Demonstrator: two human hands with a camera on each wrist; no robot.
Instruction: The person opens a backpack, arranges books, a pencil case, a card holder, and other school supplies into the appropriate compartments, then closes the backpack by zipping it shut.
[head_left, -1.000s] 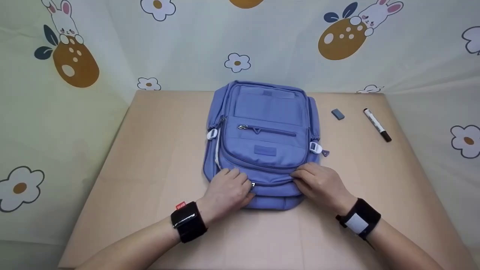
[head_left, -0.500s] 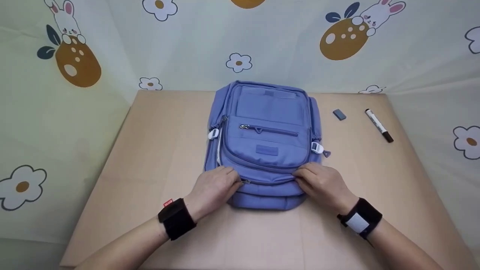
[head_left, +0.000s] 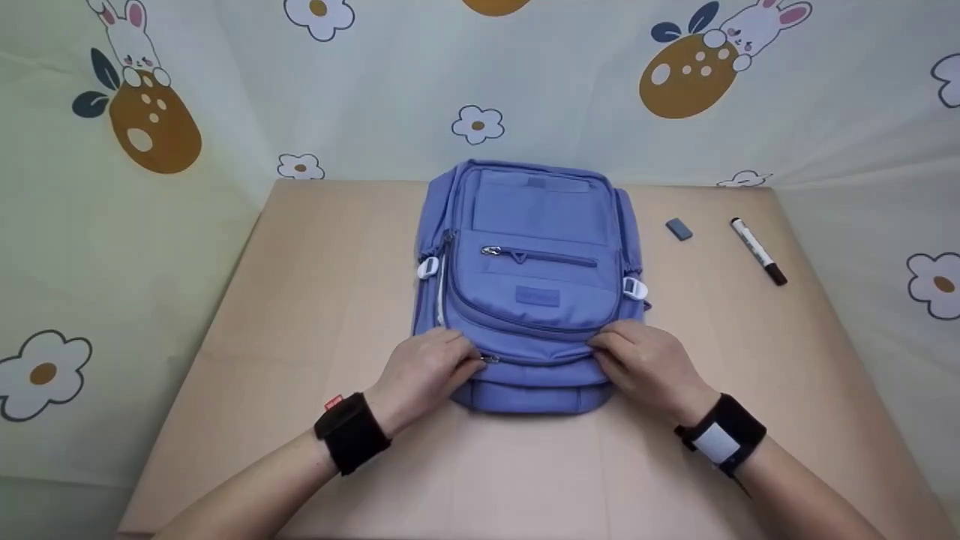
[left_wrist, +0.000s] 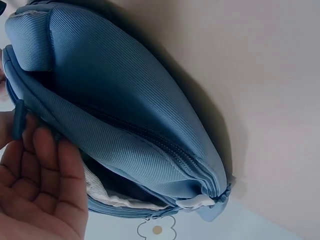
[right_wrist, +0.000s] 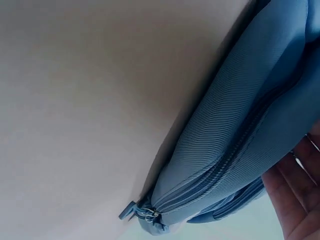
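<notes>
A blue backpack (head_left: 540, 217) lies on its back on the table, its front facing up. At its lower front my left hand (head_left: 429, 369) pinches the zipper pull (left_wrist: 19, 120) of the lower pocket; the slider shows just beside the fingertips. My right hand (head_left: 649, 369) pinches the backpack's fabric near the right end of that same zipper. In the left wrist view, a side opening (left_wrist: 117, 182) of the bag gapes and pale lining shows inside. The right wrist view shows a long zipper (right_wrist: 235, 150) along the bag's side; my right fingertips are partly hidden there.
A grey-blue eraser-like block (head_left: 679, 229) and a white marker (head_left: 759, 251) with a black cap lie right of the backpack. The table (head_left: 315, 300) meets a printed cloth backdrop (head_left: 390, 82) at the back and sides.
My left hand has moved left along the lower zipper, the slider going with it. The backpack's lower part has shifted slightly away from me. My right hand has stayed nearly in place.
</notes>
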